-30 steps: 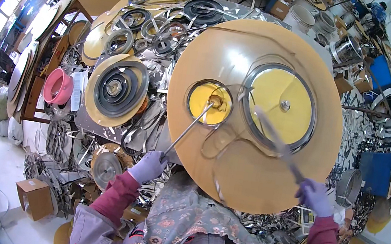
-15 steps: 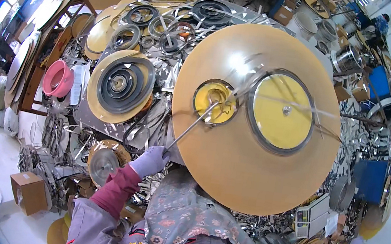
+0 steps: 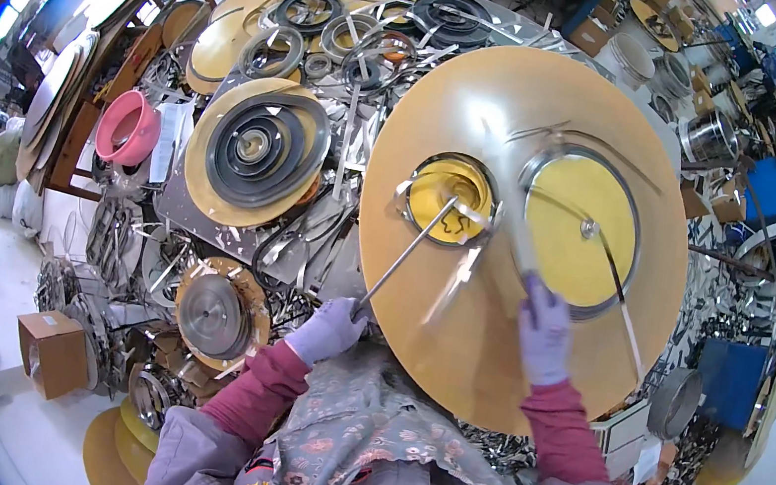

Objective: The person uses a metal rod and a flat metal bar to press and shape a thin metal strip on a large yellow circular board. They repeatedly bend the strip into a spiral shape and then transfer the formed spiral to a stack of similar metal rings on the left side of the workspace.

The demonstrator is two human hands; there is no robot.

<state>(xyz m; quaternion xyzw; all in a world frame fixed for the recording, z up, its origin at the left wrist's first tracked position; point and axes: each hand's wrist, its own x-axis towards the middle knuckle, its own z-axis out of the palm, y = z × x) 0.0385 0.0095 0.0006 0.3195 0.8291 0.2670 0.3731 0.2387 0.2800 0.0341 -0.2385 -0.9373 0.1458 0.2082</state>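
Note:
My left hand (image 3: 327, 330), in a pale lavender glove, is closed round a thin metal rod (image 3: 402, 260). The rod's far end rests over a small yellow recess (image 3: 425, 210) with a dark rim, set in a big tan disc (image 3: 452, 352). A dark wavy piece lies in that recess. Gloved alike, my right hand (image 3: 547, 335) reaches over the disc with fingers stretched out at the lower left edge of a larger metal ring (image 3: 625, 278). A yellow round plate (image 3: 571, 260) with a centre knob fills that ring. Blurred strips (image 3: 455, 283) lie between the two circles.
Left of the disc, a smaller tan disc (image 3: 204, 200) bears dark coiled rings. Metal rings and strip scraps cover the table behind. A pink tub (image 3: 129, 129) stands at the left, a cardboard box (image 3: 50, 353) on the floor. A blue box (image 3: 730, 369) stands right.
My right hand has come up from the lower right onto the disc beside the larger ring. My left hand still holds the rod. The strips on the disc lie differently, and the view has shifted slightly.

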